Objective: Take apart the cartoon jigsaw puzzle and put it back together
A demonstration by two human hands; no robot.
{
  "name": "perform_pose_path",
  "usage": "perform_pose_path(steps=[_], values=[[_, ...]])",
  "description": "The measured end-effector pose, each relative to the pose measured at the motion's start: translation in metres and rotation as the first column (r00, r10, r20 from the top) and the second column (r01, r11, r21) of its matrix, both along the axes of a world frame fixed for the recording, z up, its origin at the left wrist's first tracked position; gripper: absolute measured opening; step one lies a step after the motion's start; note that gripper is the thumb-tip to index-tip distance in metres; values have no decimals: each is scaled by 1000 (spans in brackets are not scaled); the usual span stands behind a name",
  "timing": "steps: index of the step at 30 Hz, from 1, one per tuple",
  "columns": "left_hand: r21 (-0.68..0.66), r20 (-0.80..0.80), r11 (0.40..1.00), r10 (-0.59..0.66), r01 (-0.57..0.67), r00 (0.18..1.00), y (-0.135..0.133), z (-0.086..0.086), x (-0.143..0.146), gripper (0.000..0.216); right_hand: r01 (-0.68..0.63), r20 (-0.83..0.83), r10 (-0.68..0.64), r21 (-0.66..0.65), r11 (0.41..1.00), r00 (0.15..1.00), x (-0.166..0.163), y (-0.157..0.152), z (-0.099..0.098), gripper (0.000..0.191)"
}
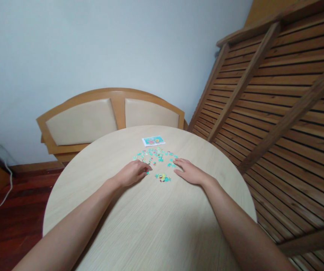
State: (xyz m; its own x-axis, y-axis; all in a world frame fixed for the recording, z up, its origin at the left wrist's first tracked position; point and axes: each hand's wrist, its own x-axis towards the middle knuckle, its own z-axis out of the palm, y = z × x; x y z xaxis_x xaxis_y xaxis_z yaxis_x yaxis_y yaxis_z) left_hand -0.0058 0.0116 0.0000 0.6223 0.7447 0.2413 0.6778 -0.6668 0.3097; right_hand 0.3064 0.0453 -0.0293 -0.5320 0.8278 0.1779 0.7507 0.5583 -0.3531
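Note:
My left hand (135, 174) rests on the table with its fingers curled in toward the thumb. A small teal jigsaw piece (147, 172) shows at its fingertips. Palm down on the right, my right hand (189, 171) lies with fingers spread and thumb apart, nearest to a few loose teal pieces (171, 164). Between the hands is a small joined cluster of jigsaw pieces (162, 177) showing a yellow cartoon figure and some teal. Farther back, many loose jigsaw pieces (152, 152) are scattered in an arc, mostly teal with some pink and yellow.
A picture card (153, 141) with cartoon figures lies behind the pieces on the round wooden table (150, 226). Beyond the table stands a padded headboard (83, 120). A slatted wooden frame (263, 94) leans at the right. A white cable (9, 180) hangs at the left.

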Motion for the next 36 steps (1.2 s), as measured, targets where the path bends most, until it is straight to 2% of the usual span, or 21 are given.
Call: perform_pose_path(steps=[8, 13, 18, 22, 26, 30, 34, 36], values=[[-82, 89, 997, -7, 14, 996, 0, -3, 1, 26, 1, 20, -1, 3, 1000, 1000, -2, -2, 3, 55], [-246, 267, 967, 2, 66, 964, -1, -7, 5, 24, 6, -14, -6, 9, 1000, 1000, -1, -1, -1, 56], [-375, 498, 921, 102, 108, 861, 2, -15, 9, 25, 2, -50, 2, 62, 998, 999, -5, -4, 3, 52], [-441, 668, 881, 196, 170, 718, 4, -20, 14, 33, -48, -202, 74, 130, 990, 977, -22, -16, 20, 29], [-472, 727, 864, 267, 177, 633, 2, -21, 24, 42, -132, -348, 136, 36, 991, 928, -47, -33, 34, 16], [-487, 750, 857, 311, 168, 583, -3, -19, 35, 47, -206, -487, 139, -85, 975, 862, -61, -43, 37, 16], [-466, 751, 871, 297, 155, 590, -11, -18, 44, 41, -192, -554, 77, -152, 969, 829, -61, -41, 36, 17], [-392, 699, 914, 223, 103, 679, -16, -15, 46, 30, -165, -575, 36, -173, 971, 818, -58, -37, 35, 15]])
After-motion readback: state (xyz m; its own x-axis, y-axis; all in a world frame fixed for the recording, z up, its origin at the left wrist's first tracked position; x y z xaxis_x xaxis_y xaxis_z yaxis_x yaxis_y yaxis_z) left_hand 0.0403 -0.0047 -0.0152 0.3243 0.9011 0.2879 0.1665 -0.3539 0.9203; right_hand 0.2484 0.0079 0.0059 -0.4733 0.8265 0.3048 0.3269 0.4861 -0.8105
